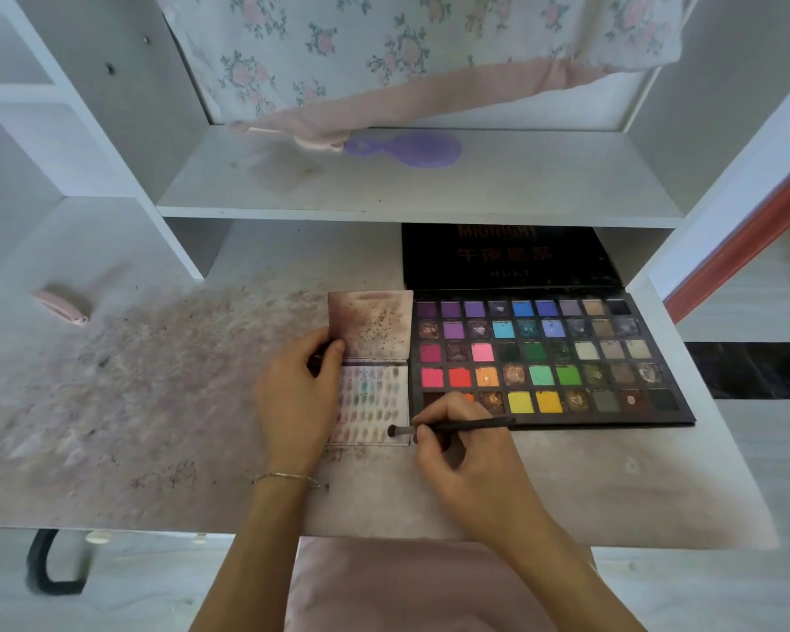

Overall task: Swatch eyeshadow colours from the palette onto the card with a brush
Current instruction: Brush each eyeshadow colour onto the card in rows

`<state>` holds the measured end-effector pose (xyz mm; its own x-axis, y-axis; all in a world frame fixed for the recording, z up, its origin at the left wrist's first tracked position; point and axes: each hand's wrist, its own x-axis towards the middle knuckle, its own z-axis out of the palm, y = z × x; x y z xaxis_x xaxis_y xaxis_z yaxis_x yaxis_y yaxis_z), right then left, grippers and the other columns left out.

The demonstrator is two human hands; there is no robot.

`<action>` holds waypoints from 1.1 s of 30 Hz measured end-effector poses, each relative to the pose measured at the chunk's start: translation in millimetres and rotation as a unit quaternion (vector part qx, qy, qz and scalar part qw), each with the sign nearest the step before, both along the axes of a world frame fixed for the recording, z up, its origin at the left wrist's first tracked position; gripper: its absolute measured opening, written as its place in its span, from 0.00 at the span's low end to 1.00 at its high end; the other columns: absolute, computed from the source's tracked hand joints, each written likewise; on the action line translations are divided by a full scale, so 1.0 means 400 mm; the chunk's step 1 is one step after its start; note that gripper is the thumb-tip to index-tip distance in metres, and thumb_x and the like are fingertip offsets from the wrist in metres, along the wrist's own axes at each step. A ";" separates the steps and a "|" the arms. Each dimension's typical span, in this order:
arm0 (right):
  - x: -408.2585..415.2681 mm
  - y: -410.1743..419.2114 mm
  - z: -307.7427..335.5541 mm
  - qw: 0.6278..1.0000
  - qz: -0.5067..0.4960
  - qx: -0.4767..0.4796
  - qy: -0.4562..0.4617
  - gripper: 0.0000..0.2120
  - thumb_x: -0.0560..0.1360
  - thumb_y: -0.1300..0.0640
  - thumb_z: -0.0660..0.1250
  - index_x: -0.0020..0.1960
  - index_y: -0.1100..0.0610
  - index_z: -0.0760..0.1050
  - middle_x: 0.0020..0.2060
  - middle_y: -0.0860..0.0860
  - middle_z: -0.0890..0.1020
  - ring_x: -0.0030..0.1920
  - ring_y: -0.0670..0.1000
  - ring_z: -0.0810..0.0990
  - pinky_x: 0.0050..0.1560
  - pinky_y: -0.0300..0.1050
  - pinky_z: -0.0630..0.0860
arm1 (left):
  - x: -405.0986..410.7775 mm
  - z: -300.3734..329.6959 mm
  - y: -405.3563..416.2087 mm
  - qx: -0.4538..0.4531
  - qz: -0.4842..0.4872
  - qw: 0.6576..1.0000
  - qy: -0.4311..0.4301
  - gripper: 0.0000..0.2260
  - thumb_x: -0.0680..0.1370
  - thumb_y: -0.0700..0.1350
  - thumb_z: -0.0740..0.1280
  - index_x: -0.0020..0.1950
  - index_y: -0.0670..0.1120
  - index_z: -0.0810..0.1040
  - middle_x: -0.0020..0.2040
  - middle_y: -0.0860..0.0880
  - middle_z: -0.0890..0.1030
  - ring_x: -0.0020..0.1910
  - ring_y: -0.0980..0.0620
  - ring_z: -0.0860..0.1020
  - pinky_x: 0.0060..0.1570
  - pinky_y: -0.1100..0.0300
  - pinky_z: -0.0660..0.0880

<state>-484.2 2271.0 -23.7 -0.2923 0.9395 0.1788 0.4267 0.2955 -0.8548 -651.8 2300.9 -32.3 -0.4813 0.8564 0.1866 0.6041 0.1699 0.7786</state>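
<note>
- Black brush [457, 426] lies nearly level, long axis left-right, bristle tip pointing left at the lower right corner of the card [375, 403], touching or just above it, can't tell.
- Right hand [466, 453] pinches the brush close to the tip, fingers [423, 437] curled round it.
- Left hand [297, 399] holds the card's left edge, thumb on top.
- Palette [543, 358] sits open just right of the card, touching it, on the surface [156, 403]; right hand is nearer.
- Card mostly covered with swatches; bottom corner likely next.
</note>
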 end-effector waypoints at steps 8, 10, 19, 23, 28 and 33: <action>-0.001 0.002 0.003 1.000 0.008 -0.004 -0.011 0.02 0.69 0.54 0.60 0.39 0.47 0.70 0.33 0.40 0.73 0.40 0.43 0.72 0.36 0.32 0.68 | 0.002 0.001 0.004 0.001 0.002 1.000 0.007 0.11 0.76 0.45 0.64 0.57 0.48 0.79 0.49 0.51 0.82 0.43 0.57 0.75 0.44 0.62 0.70; -0.001 0.002 0.003 1.000 0.010 0.001 -0.018 0.02 0.69 0.54 0.60 0.39 0.48 0.71 0.33 0.39 0.73 0.39 0.43 0.72 0.37 0.32 0.67 | 0.001 -0.001 0.005 0.002 0.003 1.000 0.004 0.11 0.76 0.46 0.64 0.57 0.48 0.79 0.49 0.51 0.82 0.43 0.57 0.75 0.44 0.62 0.69; 0.002 0.001 0.005 0.999 0.019 -0.001 -0.029 0.02 0.69 0.53 0.60 0.39 0.49 0.71 0.33 0.38 0.72 0.40 0.42 0.71 0.37 0.32 0.67 | 0.001 -0.002 0.006 0.003 0.003 1.000 0.009 0.11 0.76 0.46 0.64 0.57 0.48 0.79 0.49 0.51 0.82 0.42 0.57 0.75 0.43 0.62 0.69; 0.003 0.002 0.003 0.999 0.022 -0.003 -0.031 0.02 0.69 0.53 0.60 0.39 0.47 0.71 0.33 0.37 0.72 0.40 0.42 0.71 0.37 0.33 0.67 | 0.001 -0.001 0.006 0.002 0.000 1.000 0.011 0.11 0.76 0.46 0.64 0.57 0.48 0.79 0.49 0.51 0.82 0.42 0.57 0.75 0.43 0.62 0.69; 0.009 0.001 0.006 0.998 0.020 -0.041 0.043 0.07 0.68 0.55 0.61 0.36 0.43 0.70 0.36 0.39 0.76 0.39 0.43 0.74 0.37 0.32 0.70 | 0.004 0.004 0.004 0.000 0.000 1.000 0.007 0.11 0.76 0.45 0.64 0.57 0.47 0.79 0.49 0.50 0.82 0.43 0.57 0.75 0.44 0.62 0.70; 0.034 0.002 0.014 0.987 -0.048 -0.003 0.156 0.07 0.70 0.54 0.60 0.41 0.42 0.74 0.41 0.40 0.79 0.43 0.41 0.77 0.44 0.28 0.71 | 0.004 0.009 0.002 -0.003 0.000 1.000 0.003 0.11 0.76 0.45 0.64 0.56 0.48 0.80 0.49 0.51 0.82 0.42 0.58 0.75 0.42 0.64 0.68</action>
